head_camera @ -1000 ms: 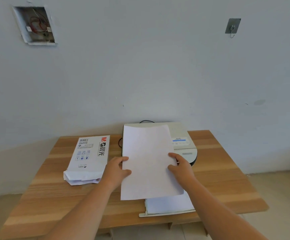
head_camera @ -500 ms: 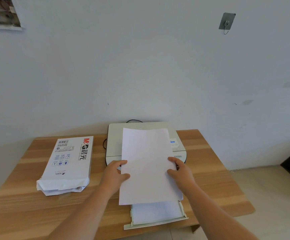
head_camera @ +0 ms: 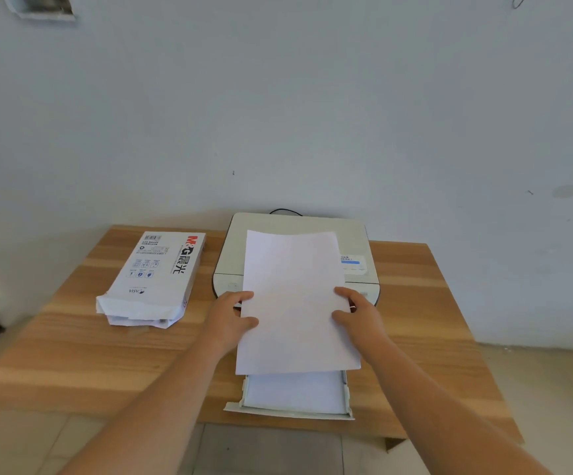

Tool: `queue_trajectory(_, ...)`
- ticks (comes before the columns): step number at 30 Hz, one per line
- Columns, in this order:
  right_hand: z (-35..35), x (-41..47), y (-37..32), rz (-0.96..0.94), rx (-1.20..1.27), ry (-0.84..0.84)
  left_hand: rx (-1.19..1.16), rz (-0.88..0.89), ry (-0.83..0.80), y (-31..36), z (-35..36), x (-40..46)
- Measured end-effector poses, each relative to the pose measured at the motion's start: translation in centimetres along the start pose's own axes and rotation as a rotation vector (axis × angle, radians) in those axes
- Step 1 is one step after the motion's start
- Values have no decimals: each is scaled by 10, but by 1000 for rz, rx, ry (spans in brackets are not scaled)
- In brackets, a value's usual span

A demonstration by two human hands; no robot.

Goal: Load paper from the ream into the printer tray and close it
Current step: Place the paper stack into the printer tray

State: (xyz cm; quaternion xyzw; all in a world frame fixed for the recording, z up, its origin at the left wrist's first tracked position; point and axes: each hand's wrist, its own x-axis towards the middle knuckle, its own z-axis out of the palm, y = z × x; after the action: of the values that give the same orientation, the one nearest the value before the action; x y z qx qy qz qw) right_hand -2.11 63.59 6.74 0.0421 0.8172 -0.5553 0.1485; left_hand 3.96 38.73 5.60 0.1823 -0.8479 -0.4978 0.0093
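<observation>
Over the open tray: a thin stack of paper (head_camera: 295, 303) is held flat, above the printer (head_camera: 298, 255) front, near edge overhanging the tray.
Left hand (head_camera: 232, 315): pinched on the stack's left edge, thumb on top, fingers hidden beneath.
Right hand (head_camera: 358, 311): pinched on the right edge, thumb on top, fingers below.
Tray (head_camera: 290, 411): pulled out toward the near table edge, paper already seen inside.
Ream (head_camera: 156, 275): wrapper torn open at the near end, left of the printer, lying flat on the table (head_camera: 72, 354).
Handling: stack judged light and floppy, sheets slippery against each other; sag is expected between the hands.
Grip advice: both long edges near mid-length are to be held, stack kept squared, lowered flat between the tray guides.
Risk: sheets fanning or a corner catching on the tray wall.
Remaining: stack not yet seated, tray not yet closed.
</observation>
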Motion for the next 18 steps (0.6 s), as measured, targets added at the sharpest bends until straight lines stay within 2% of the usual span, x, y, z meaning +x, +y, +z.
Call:
queue_trajectory(7, 0, -4, 30, 67, 19, -60, 4, -89, -38, -19, 18, -12)
queue_trajectory(14, 9, -23, 57, 139, 30, -44, 12, -134, -124, -43, 25, -25)
queue_trajectory(18, 13, -40, 77, 194, 50, -45, -76, -174, -177, -60, 28, -37)
